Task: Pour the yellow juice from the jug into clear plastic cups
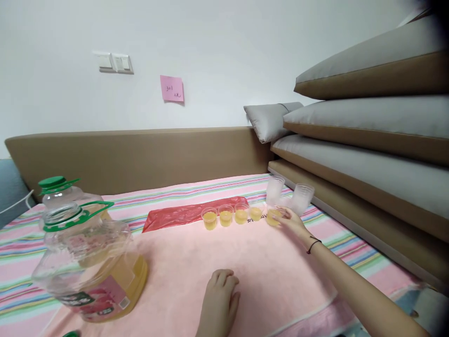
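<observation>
Head view. Right hand (288, 218) reaches out to the right end of a row of clear plastic cups. Its thumb and fingers are partly bent at the right side of the end cup (273, 218), which stands upright on a pink towel (175, 262) and contains yellow drink. The contact is small in view; whether the fingers grip the cup or only touch it cannot be told. A dark band (315, 241) circles the right wrist.

Left hand (220, 299) lies over the near part of the towel, well apart from the cups, fingers loosely curled, thumb apart, nothing seen in its hold.

Four other cups (226, 216), each with yellow drink, continue the row leftward. Red plastic sheet (182, 214) lies behind the left part of the row. Two stacks of clear cups (302, 199) stand just beyond the right hand.

At left, front jug (105, 274) has an uncapped neck, a green handle (66, 227) and yellow drink low inside. Rear jug (56, 200), partly hidden behind it, has a green cap (52, 182). Striped cloth (21, 299) lies under the towel.
</observation>
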Demonstrator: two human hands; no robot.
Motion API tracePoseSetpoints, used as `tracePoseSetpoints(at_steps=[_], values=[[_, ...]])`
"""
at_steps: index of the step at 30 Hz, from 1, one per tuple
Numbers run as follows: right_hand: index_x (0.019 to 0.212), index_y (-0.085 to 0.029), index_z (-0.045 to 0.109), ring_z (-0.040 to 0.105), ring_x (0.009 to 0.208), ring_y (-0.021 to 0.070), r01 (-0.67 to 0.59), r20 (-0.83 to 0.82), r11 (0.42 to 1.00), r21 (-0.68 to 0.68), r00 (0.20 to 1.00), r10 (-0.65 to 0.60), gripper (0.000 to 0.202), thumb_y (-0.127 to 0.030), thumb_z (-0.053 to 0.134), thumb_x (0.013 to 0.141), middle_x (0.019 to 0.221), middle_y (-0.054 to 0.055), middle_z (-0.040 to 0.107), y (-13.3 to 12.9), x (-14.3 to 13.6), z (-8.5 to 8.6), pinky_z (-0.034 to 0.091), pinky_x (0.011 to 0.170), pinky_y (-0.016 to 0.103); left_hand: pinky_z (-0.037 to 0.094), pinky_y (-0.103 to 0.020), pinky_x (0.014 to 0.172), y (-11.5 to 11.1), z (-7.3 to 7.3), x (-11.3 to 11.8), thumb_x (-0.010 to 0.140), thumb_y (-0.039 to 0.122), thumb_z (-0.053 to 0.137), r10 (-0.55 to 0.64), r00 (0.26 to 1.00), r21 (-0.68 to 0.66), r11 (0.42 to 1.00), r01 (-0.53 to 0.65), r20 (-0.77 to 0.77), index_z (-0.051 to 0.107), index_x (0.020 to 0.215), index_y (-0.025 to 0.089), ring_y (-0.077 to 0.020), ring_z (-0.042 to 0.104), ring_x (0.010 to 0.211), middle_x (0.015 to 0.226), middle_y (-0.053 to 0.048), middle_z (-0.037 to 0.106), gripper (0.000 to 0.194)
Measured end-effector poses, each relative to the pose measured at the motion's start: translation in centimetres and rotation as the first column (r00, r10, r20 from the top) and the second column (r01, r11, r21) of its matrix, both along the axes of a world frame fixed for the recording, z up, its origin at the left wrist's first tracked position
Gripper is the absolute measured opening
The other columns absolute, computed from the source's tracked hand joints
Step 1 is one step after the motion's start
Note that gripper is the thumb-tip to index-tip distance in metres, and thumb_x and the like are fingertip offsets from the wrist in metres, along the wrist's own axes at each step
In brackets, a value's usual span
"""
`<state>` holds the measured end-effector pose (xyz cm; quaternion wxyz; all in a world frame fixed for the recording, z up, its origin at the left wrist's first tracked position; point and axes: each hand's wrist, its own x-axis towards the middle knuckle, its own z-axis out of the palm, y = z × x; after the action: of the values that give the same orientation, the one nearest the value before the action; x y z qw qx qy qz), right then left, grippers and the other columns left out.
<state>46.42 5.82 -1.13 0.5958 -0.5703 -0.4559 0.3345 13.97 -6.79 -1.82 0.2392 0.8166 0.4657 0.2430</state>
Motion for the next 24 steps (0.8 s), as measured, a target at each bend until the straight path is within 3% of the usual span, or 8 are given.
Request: tracePoseSetpoints(at_steps=[9,16,24], values=[[0.107,-0.019,0.061,0.065,0.098,0.0259,0.185,0.01,0.983,-0.003,0.983,-0.185,0.064,-0.046,0.081,0.053,0.109,0.009,0.067,1.0,-1.0,-1.6,0.056,0.077,0.035,0.047,-0.046,0.098,0.1,-0.2,0.0,0.082,0.01,0.045,-0.025,0.999,0.038,0.999,0.026,-0.03,0.064,0.102,0.021,-0.026,0.053,0.114,0.118,-0.009,0.063,0.029],[0.109,-0.019,0.062,0.06,0.101,0.0247,0.346,0.013,0.938,0.025,0.938,-0.346,0.066,-0.048,0.079,0.052,0.112,0.007,0.064,2.6,-1.0,-2.5,0.052,0.081,0.034,0.05,-0.045,0.096,0.1,-1.0,0.4,0.083,0.006,0.043,-0.013,0.987,0.182,0.982,0.043,-0.162,0.064,0.102,0.017,-0.0258,0.055,0.112,0.118,-0.009,0.064,0.031],[0.109,-0.017,0.062,0.063,0.095,0.0243,0.322,0.049,0.945,0.064,0.944,-0.325,0.063,-0.048,0.078,0.056,0.107,0.008,0.066,4.3,-0.7,-3.2,0.052,0.076,0.033,0.055,-0.041,0.092,0.4,-3.2,0.2,0.08,0.004,0.049,0.025,0.972,0.361,0.93,0.063,-0.234,0.064,0.107,0.018,-0.0266,0.058,0.111,0.119,-0.006,0.067,0.034]])
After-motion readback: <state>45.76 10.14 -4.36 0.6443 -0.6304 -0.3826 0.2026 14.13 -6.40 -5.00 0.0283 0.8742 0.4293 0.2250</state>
